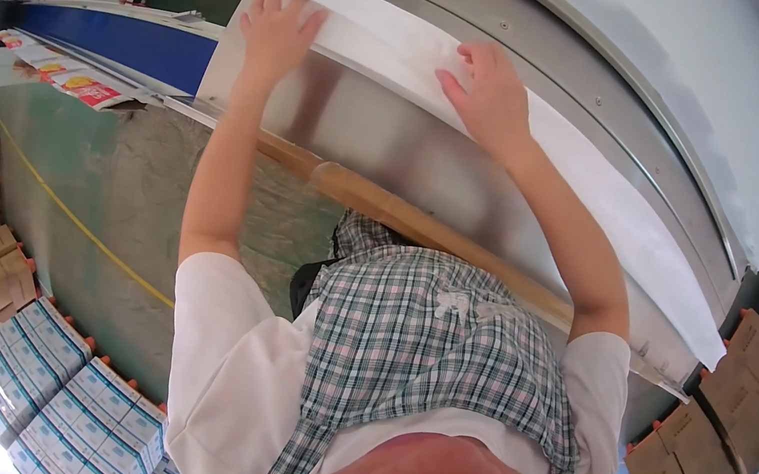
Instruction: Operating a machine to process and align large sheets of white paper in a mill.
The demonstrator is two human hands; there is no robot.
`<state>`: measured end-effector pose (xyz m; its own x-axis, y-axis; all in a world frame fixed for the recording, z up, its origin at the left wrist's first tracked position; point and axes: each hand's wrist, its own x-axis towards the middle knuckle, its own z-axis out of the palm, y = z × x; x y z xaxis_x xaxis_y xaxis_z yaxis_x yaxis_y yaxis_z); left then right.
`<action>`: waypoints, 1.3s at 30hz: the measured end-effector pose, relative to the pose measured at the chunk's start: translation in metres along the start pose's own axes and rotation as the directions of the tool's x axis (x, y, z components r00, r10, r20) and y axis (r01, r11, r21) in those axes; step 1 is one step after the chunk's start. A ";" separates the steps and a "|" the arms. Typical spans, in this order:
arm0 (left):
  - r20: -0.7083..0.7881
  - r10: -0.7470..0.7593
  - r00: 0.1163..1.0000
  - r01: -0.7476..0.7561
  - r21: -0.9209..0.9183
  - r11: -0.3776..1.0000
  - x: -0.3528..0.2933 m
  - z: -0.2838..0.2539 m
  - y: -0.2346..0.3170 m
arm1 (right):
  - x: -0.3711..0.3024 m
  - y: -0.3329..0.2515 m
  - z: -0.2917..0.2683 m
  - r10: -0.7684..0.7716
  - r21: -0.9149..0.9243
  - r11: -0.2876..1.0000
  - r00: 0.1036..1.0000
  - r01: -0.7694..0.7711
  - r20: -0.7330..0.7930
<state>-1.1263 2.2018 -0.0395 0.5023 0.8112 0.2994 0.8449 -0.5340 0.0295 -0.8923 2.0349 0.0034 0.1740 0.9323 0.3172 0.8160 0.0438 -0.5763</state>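
A long, flat white strip [613, 182], smooth like a sheet of dough or paper, lies across a shiny metal worktop [397, 139]. It runs from the upper middle down to the far right; which material it is I cannot tell. At the strip's left end is my left hand [276, 34], fingers spread, with the thumb side by its edge. Farther right, my right hand [494, 97] rests over the strip. Its fingers are bent, and a gap shows between thumb and forefinger. Neither hand visibly grips anything.
Along the worktop's back runs a raised metal ledge [553, 60] with screws. To the left extends a blue conveyor belt [119, 44], with printed red-and-white packages [91, 90] beside it. Stacked cartons [77, 397] stand lower left, brown boxes [693, 445] at right.
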 end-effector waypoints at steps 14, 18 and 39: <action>0.605 -0.254 0.755 0.631 -0.776 0.027 0.043 -0.002 -0.043 | 0.031 -0.015 0.031 -0.191 -0.027 0.980 0.971 0.197 0.142; 0.576 -0.135 0.806 0.589 -0.803 0.091 0.049 -0.008 -0.038 | 0.027 -0.025 0.038 -0.355 -0.050 0.932 0.932 0.359 0.077; 0.137 0.495 0.858 -0.423 -0.359 0.832 0.096 -0.029 0.022 | -0.036 0.016 -0.023 -0.192 -0.237 0.945 0.970 0.224 0.149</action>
<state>-1.0648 2.2609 0.0179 0.8747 0.4640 0.1403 0.4245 -0.8730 0.2403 -0.8726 1.9934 -0.0002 -0.0700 0.9493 0.3065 0.9409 0.1649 -0.2957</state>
